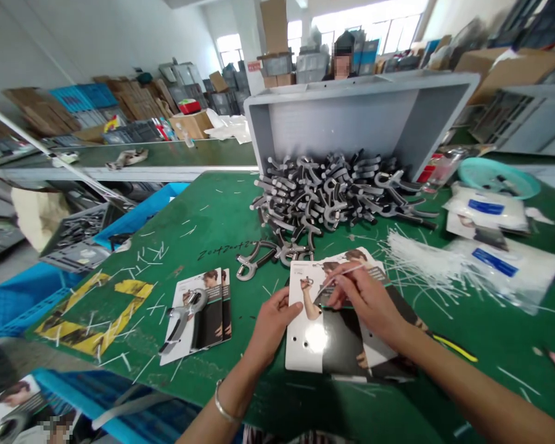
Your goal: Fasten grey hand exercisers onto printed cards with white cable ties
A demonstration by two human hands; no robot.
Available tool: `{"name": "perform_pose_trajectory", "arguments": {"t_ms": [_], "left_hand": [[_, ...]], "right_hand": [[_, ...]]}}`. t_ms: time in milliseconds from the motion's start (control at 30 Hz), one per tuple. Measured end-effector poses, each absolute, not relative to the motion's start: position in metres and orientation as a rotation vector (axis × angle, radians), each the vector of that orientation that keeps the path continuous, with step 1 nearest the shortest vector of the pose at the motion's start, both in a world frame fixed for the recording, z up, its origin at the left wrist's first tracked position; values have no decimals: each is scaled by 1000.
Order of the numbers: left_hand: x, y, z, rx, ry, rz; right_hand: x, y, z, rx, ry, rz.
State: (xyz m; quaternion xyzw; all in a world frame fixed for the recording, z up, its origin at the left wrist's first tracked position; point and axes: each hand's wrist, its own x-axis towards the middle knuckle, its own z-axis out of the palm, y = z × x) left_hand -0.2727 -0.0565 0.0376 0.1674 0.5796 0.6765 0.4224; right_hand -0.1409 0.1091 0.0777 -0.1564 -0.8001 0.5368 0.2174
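A stack of printed backing cards with small punched holes lies in front of me. My left hand grips the top card's left edge, thumb on its face and fingers behind. My right hand is over the card's upper part, fingers pinched on a thin white cable tie. To the left, a grey-and-black hand grip strengthener rests on more printed cards. Beyond the stack is a heap of hand grips, with a single one lying at its near edge.
A grey crate tips on its side behind the heap. White cable ties and plastic bags lie right, with yellow-handled pliers nearer. Blue crates stand left below the table edge. A person is behind the grey crate.
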Motion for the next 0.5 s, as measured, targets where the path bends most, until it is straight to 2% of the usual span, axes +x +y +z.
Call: {"name": "perform_pose_trajectory", "arguments": {"t_ms": [233, 500], "left_hand": [[-271, -62, 0, 84, 1187, 1872], [-242, -58, -24, -169, 1090, 1701]], "right_hand": [[-136, 103, 45, -349, -2497, 1216], [-127, 103, 42, -233, -2484, 1150]]}}
